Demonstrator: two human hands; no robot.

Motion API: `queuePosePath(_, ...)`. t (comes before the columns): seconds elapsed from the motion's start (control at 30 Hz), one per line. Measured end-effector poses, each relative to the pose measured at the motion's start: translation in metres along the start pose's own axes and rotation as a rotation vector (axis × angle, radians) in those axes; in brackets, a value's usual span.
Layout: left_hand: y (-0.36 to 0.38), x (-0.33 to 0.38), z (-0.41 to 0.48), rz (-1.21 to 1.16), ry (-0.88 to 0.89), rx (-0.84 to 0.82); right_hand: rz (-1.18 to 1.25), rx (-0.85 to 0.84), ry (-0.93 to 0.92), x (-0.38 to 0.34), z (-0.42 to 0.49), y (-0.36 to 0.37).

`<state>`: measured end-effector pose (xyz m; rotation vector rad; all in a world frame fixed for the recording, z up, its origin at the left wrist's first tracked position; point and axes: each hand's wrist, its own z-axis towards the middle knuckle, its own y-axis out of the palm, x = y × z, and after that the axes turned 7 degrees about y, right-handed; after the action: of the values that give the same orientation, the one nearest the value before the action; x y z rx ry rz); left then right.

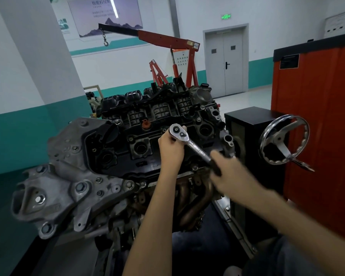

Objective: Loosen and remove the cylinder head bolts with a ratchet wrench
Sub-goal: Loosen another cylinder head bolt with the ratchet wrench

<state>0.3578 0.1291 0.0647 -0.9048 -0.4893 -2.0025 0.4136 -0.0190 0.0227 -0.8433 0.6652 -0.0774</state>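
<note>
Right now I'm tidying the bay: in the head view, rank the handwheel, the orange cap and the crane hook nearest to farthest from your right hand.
1. Handwheel, just right of the right hand.
2. Orange cap, on the engine, up left.
3. Crane hook, far back left.

Blurry right hand (235, 177), wrench grip (215, 165)

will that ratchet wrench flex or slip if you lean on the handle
The chrome steel ratchet wrench looks solid metal: probably rigid, heavy for its size. Its polished shank may be slippery; the right hand grips the darker handle end. The left hand steadies the head, likely against tipping.
</note>
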Motion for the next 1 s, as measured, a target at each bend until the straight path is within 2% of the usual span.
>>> queuePosePath(0.1, 0.004, -0.001, 0.001, -0.016, -0.015, 0.047, 0.387, 0.027, 0.128, -0.039, -0.025, 0.052)
queuePosePath(0.2, 0.001, -0.002, 0.002, -0.001, 0.001, 0.024, 0.526, -0.002, 0.159, -0.055, -0.026, 0.066)
queuePosePath(0.37, -0.004, -0.003, 0.009, 0.078, 0.042, -0.1, 0.228, -0.185, -0.007, 0.0, 0.0, -0.002)
queuePosePath(0.43, -0.004, -0.002, 0.013, 0.102, 0.068, -0.11, -0.03, -0.261, -0.109, 0.017, 0.028, -0.038)
queuePosePath(0.47, -0.006, -0.002, 0.014, 0.107, 0.075, -0.112, -0.236, -0.256, -0.179, 0.021, 0.046, -0.054)
queuePosePath(0.53, -0.01, 0.0, 0.013, 0.107, 0.08, -0.117, -0.589, -0.135, -0.33, 0.018, 0.074, -0.075)
queuePosePath(0.6, -0.012, 0.0, 0.01, 0.077, 0.06, -0.09, -0.69, -0.022, -0.376, 0.011, 0.081, -0.078)
queuePosePath(0.7, -0.006, -0.003, 0.005, 0.021, 0.021, -0.016, -0.519, 0.0, -0.198, 0.01, 0.046, -0.052)
queuePosePath(0.83, 0.003, -0.004, 0.004, 0.001, -0.006, 0.048, 0.101, 0.008, 0.091, -0.023, -0.018, 0.019)
queuePosePath(0.93, 0.002, -0.006, 0.007, 0.075, -0.008, 0.047, 0.344, 0.047, 0.172, -0.061, -0.03, 0.067)
queuePosePath(1.0, -0.002, -0.007, 0.011, 0.113, 0.004, 0.001, 0.421, 0.01, 0.169, -0.066, -0.029, 0.07)
